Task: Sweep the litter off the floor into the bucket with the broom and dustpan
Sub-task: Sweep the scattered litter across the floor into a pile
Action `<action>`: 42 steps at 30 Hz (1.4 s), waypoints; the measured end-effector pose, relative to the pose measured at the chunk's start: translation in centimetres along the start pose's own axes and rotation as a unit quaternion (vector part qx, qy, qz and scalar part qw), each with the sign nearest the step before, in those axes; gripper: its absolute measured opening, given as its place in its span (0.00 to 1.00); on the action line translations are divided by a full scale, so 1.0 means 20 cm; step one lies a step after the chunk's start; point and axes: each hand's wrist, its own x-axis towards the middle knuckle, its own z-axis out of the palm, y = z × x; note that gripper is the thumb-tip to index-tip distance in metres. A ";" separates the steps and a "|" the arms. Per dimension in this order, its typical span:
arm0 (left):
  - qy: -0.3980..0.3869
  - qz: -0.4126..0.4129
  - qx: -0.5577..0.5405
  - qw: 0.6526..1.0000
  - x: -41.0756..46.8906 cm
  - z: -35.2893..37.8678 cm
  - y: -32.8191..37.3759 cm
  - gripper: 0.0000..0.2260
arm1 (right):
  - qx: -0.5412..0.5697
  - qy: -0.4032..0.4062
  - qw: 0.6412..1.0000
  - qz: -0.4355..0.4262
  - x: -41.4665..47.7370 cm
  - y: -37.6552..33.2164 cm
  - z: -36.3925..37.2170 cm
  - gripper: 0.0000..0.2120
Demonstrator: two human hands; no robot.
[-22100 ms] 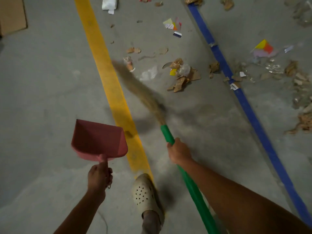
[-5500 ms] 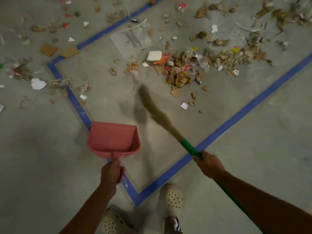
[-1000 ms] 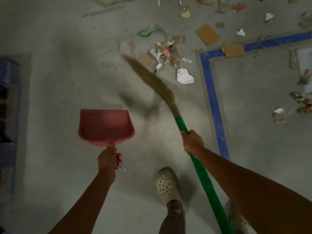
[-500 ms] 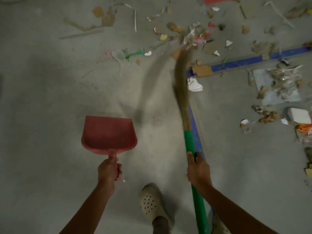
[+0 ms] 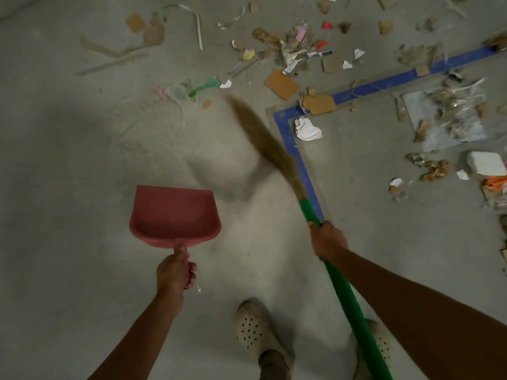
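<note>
My left hand grips the handle of a red dustpan, held level above the floor with nothing in it. My right hand grips the green handle of a broom. Its straw head is blurred and points up-left across the grey floor. Litter of paper scraps, cardboard and wrappers lies scattered ahead at the top. A crumpled white paper lies just right of the broom head. No bucket is in view.
A blue tape line forms a corner on the concrete floor beside the broom. More litter and a clear plastic sheet lie at the right. A cardboard piece lies ahead. My two feet in perforated clogs stand at the bottom.
The broom head has swung from pointing straight ahead to pointing up-left. The view has shifted, with the blue tape corner now closer to the middle. The dustpan stays held as before.
</note>
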 end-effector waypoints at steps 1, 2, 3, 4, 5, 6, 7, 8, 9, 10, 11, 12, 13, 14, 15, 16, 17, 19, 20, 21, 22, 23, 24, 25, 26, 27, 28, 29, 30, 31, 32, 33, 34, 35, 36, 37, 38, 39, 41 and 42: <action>-0.001 -0.001 -0.003 1.000 0.00 0.01 0.01 0.16 | 0.034 0.012 0.999 0.024 0.01 0.01 -0.05 0.24; -0.002 -0.002 -0.006 1.000 0.00 0.02 0.02 0.16 | 0.071 0.025 0.996 0.043 0.01 0.02 -0.11 0.23; -0.004 -0.003 -0.009 1.000 0.00 0.02 0.04 0.16 | 0.104 0.035 0.992 0.058 -0.01 0.02 -0.16 0.22; -0.008 -0.005 -0.010 1.000 -0.01 0.03 0.06 0.16 | 0.133 0.044 0.988 0.062 -0.02 0.02 -0.21 0.21; -0.013 -0.007 -0.012 1.000 -0.01 0.03 0.08 0.17 | 0.153 0.045 0.985 0.062 -0.05 0.02 -0.25 0.20; -0.016 -0.010 -0.016 1.000 -0.02 0.04 0.10 0.17 | 0.171 0.045 0.983 0.057 -0.08 0.01 -0.27 0.19; -0.019 -0.013 -0.021 1.000 -0.03 0.03 0.12 0.17 | 0.180 0.041 0.982 0.049 -0.12 0.00 -0.29 0.18; -0.022 -0.015 -0.024 0.999 -0.04 0.03 0.15 0.17 | 0.187 0.036 0.981 0.036 -0.17 -0.03 -0.30 0.17; -0.023 -0.017 -0.023 0.999 -0.04 0.02 0.18 0.18 | 0.186 0.031 0.982 0.022 -0.21 -0.05 -0.31 0.16; -0.024 -0.019 -0.020 0.999 -0.05 0.01 0.21 0.18 | 0.180 0.028 0.983 0.002 -0.25 -0.08 -0.31 0.15; -0.025 -0.020 -0.019 0.999 -0.05 -0.01 0.24 0.18 | 0.165 0.022 0.986 -0.020 -0.30 -0.13 -0.31 0.15; -0.025 -0.019 -0.021 0.999 -0.06 -0.03 0.28 0.18 | 0.155 0.015 0.987 -0.042 -0.34 -0.19 -0.30 0.14; -0.024 -0.015 -0.025 0.999 -0.06 -0.05 0.32 0.18 | 0.150 0.003 0.987 -0.060 -0.37 -0.25 -0.28 0.14; -0.021 -0.012 -0.030 0.999 -0.06 -0.08 0.36 0.17 | 0.145 -0.009 0.986 -0.076 -0.40 -0.32 -0.26 0.14; -0.017 -0.009 -0.037 0.999 -0.05 -0.10 0.40 0.17 | 0.132 -0.020 0.987 -0.095 -0.42 -0.40 -0.23 0.14; -0.012 -0.006 -0.044 0.999 -0.05 -0.13 0.43 0.17 | 0.109 -0.030 0.987 -0.116 -0.44 -0.47 -0.21 0.14; -0.005 -0.004 -0.052 0.999 -0.03 -0.17 0.47 0.17 | 0.084 -0.039 0.986 -0.138 -0.45 -0.55 -0.17 0.14; 0.012 -0.001 -0.061 0.998 0.01 -0.23 0.53 0.17 | 0.042 -0.052 0.982 -0.177 -0.48 -0.72 -0.11 0.13; 0.021 -0.003 -0.062 0.998 0.03 -0.27 0.55 0.17 | 0.024 -0.057 0.979 -0.192 -0.50 -0.80 -0.08 0.13; 0.028 -0.005 -0.067 0.997 0.05 -0.30 0.58 0.17 | 0.007 -0.062 0.977 -0.205 -0.50 -0.87 -0.05 0.14; 0.033 -0.007 -0.074 0.997 0.07 -0.33 0.60 0.17 | -0.009 -0.065 0.975 -0.213 -0.49 -0.94 -0.02 0.15; 0.037 -0.009 -0.080 0.996 0.09 -0.35 0.62 0.17 | -0.024 -0.069 0.973 -0.219 -0.49 -1.01 0.01 0.16; 0.043 -0.011 -0.081 0.996 0.11 -0.38 0.64 0.18 | -0.037 -0.076 0.971 -0.225 -0.47 -1.07 0.04 0.17; 0.048 -0.012 -0.081 0.996 0.13 -0.41 0.66 0.18 | -0.048 -0.084 0.968 -0.231 -0.45 -1.13 0.07 0.17; 0.052 -0.012 -0.083 0.995 0.15 -0.43 0.67 0.18 | -0.058 -0.089 0.966 -0.236 -0.43 -1.19 0.10 0.18; 0.057 -0.013 -0.088 0.994 0.18 -0.45 0.69 0.17 | -0.068 -0.092 0.964 -0.242 -0.40 -1.24 0.12 0.18; 0.065 -0.016 -0.091 0.994 0.21 -0.47 0.70 0.17 | -0.076 -0.093 0.962 -0.245 -0.37 -1.29 0.15 0.19; 0.072 -0.021 -0.091 0.993 0.25 -0.48 0.72 0.16 | -0.082 -0.094 0.961 -0.246 -0.33 -1.34 0.17 0.19; 0.077 -0.027 -0.089 0.993 0.28 -0.49 0.74 0.15 | -0.086 -0.095 0.961 -0.244 -0.30 -1.39 0.19 0.19; 0.080 -0.034 -0.087 0.992 0.31 -0.49 0.76 0.15 | -0.092 -0.097 0.961 -0.241 -0.25 -1.43 0.21 0.20; 0.082 -0.039 -0.085 0.992 0.34 -0.49 0.78 0.14 | -0.097 -0.101 0.962 -0.236 -0.21 -1.47 0.23 0.20; 0.084 -0.042 -0.085 0.992 0.37 -0.49 0.81 0.14 | -0.103 -0.105 0.963 -0.227 -0.16 -1.51 0.24 0.21; 0.085 -0.044 -0.083 0.992 0.40 -0.48 0.83 0.14 | -0.104 -0.112 0.965 -0.213 -0.11 -1.54 0.24 0.21; 0.084 -0.044 -0.080 0.992 0.43 -0.46 0.86 0.14 | -0.096 -0.117 0.969 -0.194 -0.06 -1.56 0.24 0.21; 0.083 -0.042 -0.075 0.993 0.46 -0.44 0.89 0.15 | -0.081 -0.122 0.975 -0.169 0.00 -1.57 0.23 0.20; 0.080 -0.039 -0.070 0.994 0.48 -0.42 0.93 0.15 | -0.059 -0.123 0.980 -0.142 0.05 -1.58 0.21 0.19; 0.076 -0.035 -0.065 0.994 0.51 -0.38 0.96 0.16 | -0.035 -0.120 0.985 -0.118 0.09 -1.58 0.18 0.19; 0.071 -0.031 -0.061 0.995 0.54 -0.35 0.99 0.17 | -0.016 -0.112 0.989 -0.099 0.14 -1.57 0.16 0.19; 0.059 -0.027 -0.060 0.996 0.59 -0.25 1.06 0.17 | 0.012 -0.088 0.994 -0.070 0.24 -1.54 0.10 0.20; 0.052 -0.028 -0.060 0.996 0.62 -0.20 1.09 0.16 | 0.024 -0.076 0.995 -0.055 0.29 -1.52 0.07 0.21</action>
